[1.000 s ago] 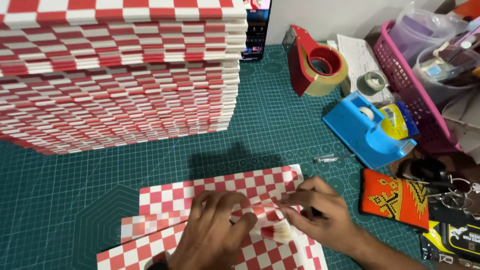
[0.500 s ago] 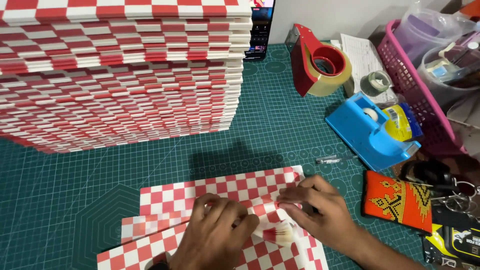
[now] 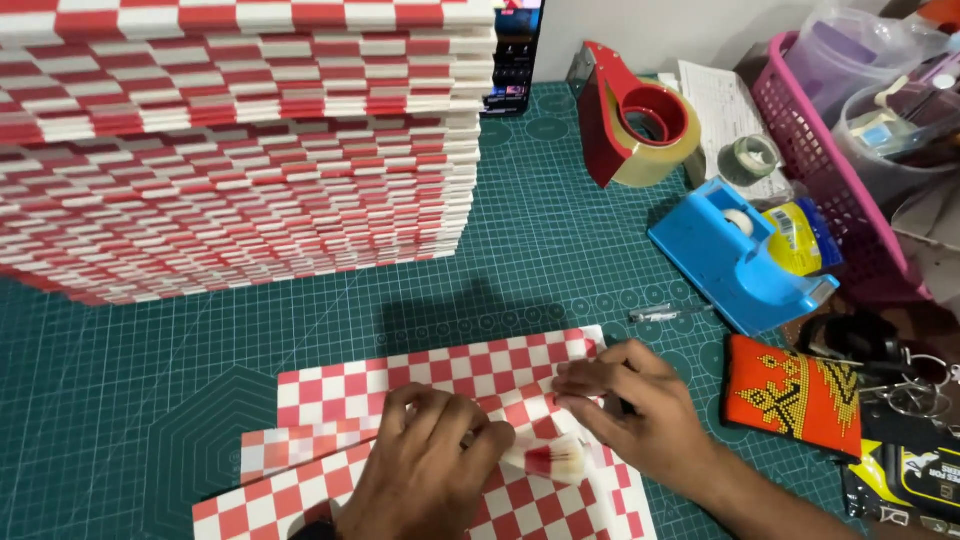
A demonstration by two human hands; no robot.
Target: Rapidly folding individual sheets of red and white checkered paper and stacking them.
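Head view is showing two hands working at the near edge of the worktop (image 3: 560,250), which is covered by a green cutting mat. The left hand (image 3: 425,465) is pressing down on a red-and-white checked paper (image 3: 440,375), its fingers (image 3: 480,435) curled together over a fold. The right hand (image 3: 640,415) is lying just beside it, its fingers (image 3: 580,378) pinching together on the folded edge of the same paper. Between the two hands a small clear-wrapped item (image 3: 548,458) with a red middle is lying on the paper, touching the left fingertips; what it is cannot be told. The paper is lying flat near the middle of the near edge, with more checked sheets overlapping under it.

A tall stack (image 3: 240,140) of the same checked sheets is standing at the far left corner, well apart from the hands. Toward the right edge a red tape gun (image 3: 625,125) is standing near the far side, with a blue tape dispenser (image 3: 730,255) nearer and a pink basket (image 3: 830,180) beside both. An orange beaded pouch (image 3: 795,395) is lying just right of the right hand, and a pen (image 3: 665,313) is lying between the dispenser and the paper.
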